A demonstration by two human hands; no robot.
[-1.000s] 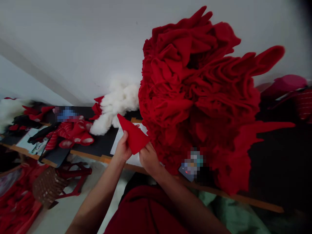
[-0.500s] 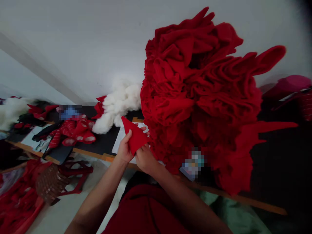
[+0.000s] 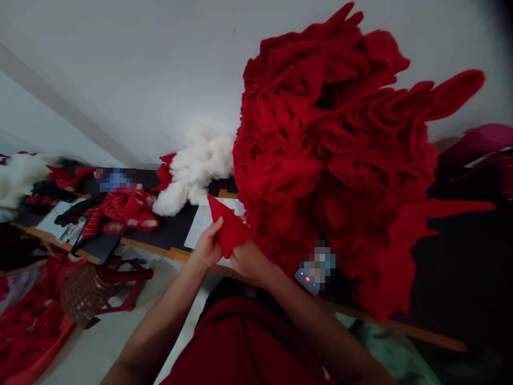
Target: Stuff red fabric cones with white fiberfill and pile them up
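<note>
A pointed red fabric piece [image 3: 229, 227], cone-like in outline, is held between both hands with its tip up and to the left. My left hand [image 3: 209, 245] grips its left side, thumb on top and the other fingers mostly behind the cloth. At the lower right edge, my right hand [image 3: 250, 260] is closed on the fabric; its fingertips are hidden at or inside that edge. Just right of the hands rises a tall heap of red fabric pieces [image 3: 288, 176]. Behind them lies fluffy white stuffing [image 3: 196, 166].
White paper [image 3: 195, 227] lies on the dark table [image 3: 172, 233]. A lit phone [image 3: 308, 280] sits near the front edge. Red striped stuffed pieces [image 3: 132, 214] are to the left. A brown woven-seat stool [image 3: 86, 294] and a container of red pieces [image 3: 36, 326] stand lower left.
Both hands and the red fabric piece have shifted slightly right and down. The right hand's fingers have pushed closer against the cloth's lower edge. The camera view has shifted a little.
</note>
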